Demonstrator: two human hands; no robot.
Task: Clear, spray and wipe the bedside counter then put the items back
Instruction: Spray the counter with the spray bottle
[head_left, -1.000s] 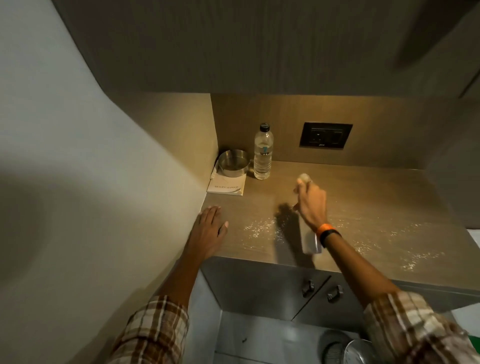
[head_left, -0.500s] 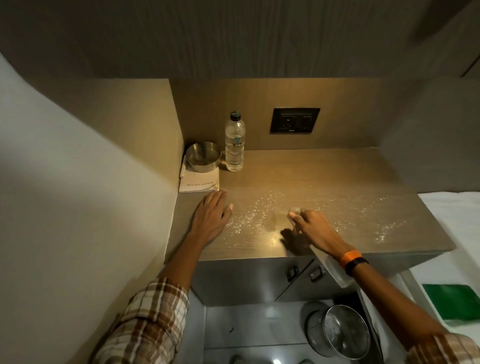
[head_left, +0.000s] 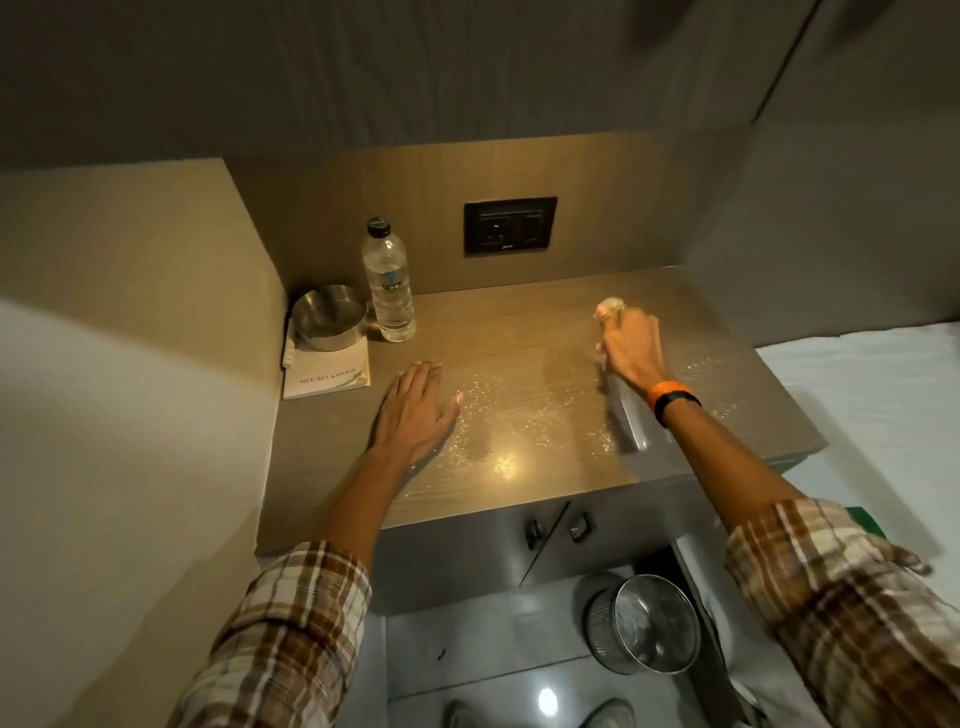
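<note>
Right hand (head_left: 626, 345), clenched on cloth (head_left: 610, 304), has swept from counter's (head_left: 519, 312) front toward socket (head_left: 510, 226); left hand (head_left: 415, 410) flat, released. Wiping midway.

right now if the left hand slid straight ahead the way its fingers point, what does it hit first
Likely the water bottle near the back wall. The left hand lies flat on the counter, fingers aimed up and slightly right; the booklet and steel bowl sit left of that line.
</note>
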